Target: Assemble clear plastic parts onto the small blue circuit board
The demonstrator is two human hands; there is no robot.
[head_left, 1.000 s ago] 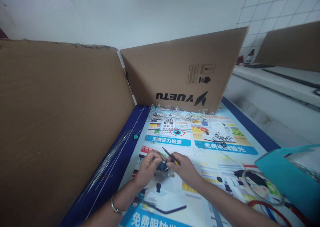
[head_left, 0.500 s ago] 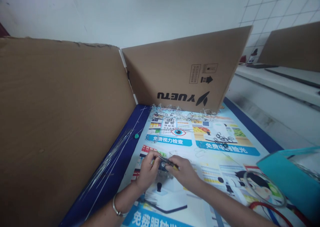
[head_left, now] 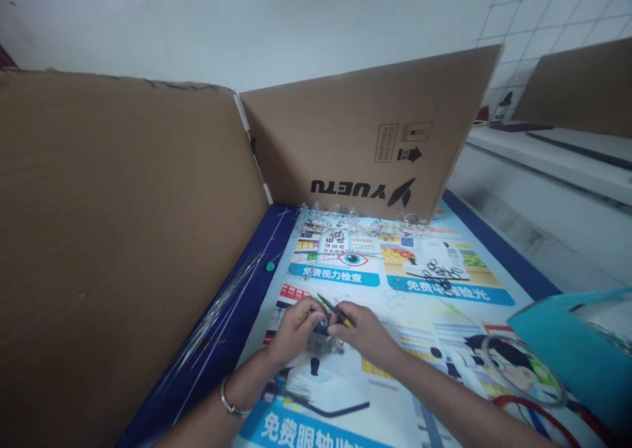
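My left hand [head_left: 292,331] and my right hand [head_left: 364,333] meet over the printed mat [head_left: 434,316], fingers pinched together. Between them sits a small dark part [head_left: 322,330] that the left fingers grip. My right hand pinches a thin dark tool with a yellow handle [head_left: 334,310], its tip slanting up and to the left over the part. A metal bangle [head_left: 228,399] circles my left wrist.
Cardboard walls stand on the left [head_left: 123,237] and at the back [head_left: 365,145]. A pile of small black rings [head_left: 441,273] lies on the mat at the right. Thin clear strips [head_left: 217,316] lie along the blue edge. A teal box [head_left: 577,349] stands at the right.
The tool has tilted back from nearly flat to pointing up and left. Both hands stay together in about the same spot over the mat.
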